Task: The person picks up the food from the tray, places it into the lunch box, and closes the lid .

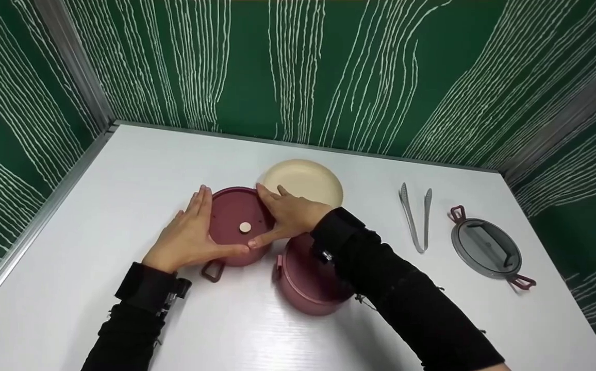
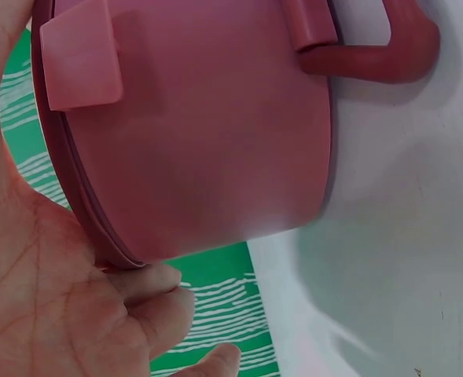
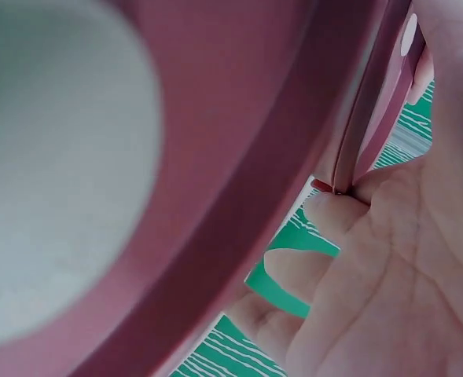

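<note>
Centre-left of the frame, the lid [image 1: 228,214] sits on a red pot [image 2: 207,149], its rim clasped from either side by left hand [image 1: 187,239] and right hand [image 1: 290,212]. The step appears to be seating or lifting it, unclear which; either probably calls for a level hold. A second pot [image 1: 305,300] stands just beside, lower centre.

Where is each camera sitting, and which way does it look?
Head: on the person's head, facing forward and down at the table; the left hand, right hand and black sleeves show.
Left wrist: on that wrist, facing the lidded pot; the left hand shows.
Right wrist: on that wrist, facing past a second pot toward the lidded pot; the right hand shows.
Head and left wrist share the lidded pot.
</note>
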`<state>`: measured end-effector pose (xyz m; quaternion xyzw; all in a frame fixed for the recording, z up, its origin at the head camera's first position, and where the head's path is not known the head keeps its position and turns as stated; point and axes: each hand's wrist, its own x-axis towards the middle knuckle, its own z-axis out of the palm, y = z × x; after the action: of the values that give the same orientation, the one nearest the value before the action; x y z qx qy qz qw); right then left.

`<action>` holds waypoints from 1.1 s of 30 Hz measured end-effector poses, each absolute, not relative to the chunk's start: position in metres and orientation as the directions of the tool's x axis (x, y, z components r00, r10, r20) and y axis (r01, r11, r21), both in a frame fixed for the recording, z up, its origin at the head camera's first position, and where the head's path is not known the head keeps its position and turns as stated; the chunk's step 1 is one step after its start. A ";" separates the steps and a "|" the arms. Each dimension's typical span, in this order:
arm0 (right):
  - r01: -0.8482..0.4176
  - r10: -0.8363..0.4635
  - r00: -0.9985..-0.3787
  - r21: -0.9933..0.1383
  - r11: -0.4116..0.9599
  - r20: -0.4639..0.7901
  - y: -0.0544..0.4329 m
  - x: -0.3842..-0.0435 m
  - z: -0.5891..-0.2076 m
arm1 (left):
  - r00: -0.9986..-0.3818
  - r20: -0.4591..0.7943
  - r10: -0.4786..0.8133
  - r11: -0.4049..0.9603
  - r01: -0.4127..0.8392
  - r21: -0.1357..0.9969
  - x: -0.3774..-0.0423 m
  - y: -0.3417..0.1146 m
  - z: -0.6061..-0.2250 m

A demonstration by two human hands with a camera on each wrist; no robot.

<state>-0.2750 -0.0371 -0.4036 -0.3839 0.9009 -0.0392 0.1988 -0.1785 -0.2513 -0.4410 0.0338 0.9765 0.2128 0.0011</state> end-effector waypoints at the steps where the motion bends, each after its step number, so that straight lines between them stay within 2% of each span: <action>1: -0.673 -0.704 -0.628 -0.223 0.705 -0.332 -0.037 -0.275 -0.403 | -0.998 0.012 0.066 0.908 0.065 0.413 -0.179 -0.251 -0.441; 9: -0.647 -0.691 -0.640 -0.249 0.721 -0.337 -0.036 -0.274 -0.403 | -0.998 0.004 0.061 0.914 0.057 0.401 -0.179 -0.250 -0.439; 17: -0.662 -0.673 -0.660 -0.165 0.731 -0.336 -0.038 -0.272 -0.398 | -0.998 0.001 0.061 0.921 0.057 0.386 -0.179 -0.251 -0.439; 33: -0.676 -0.686 -0.644 -0.167 0.718 -0.339 -0.038 -0.272 -0.398 | -0.997 0.008 0.072 0.911 0.069 0.408 -0.178 -0.254 -0.438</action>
<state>-0.2716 -0.0375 -0.3975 -0.3755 0.9066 -0.0124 0.1920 -0.1779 -0.2543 -0.4377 0.0359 0.9774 0.2083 0.0036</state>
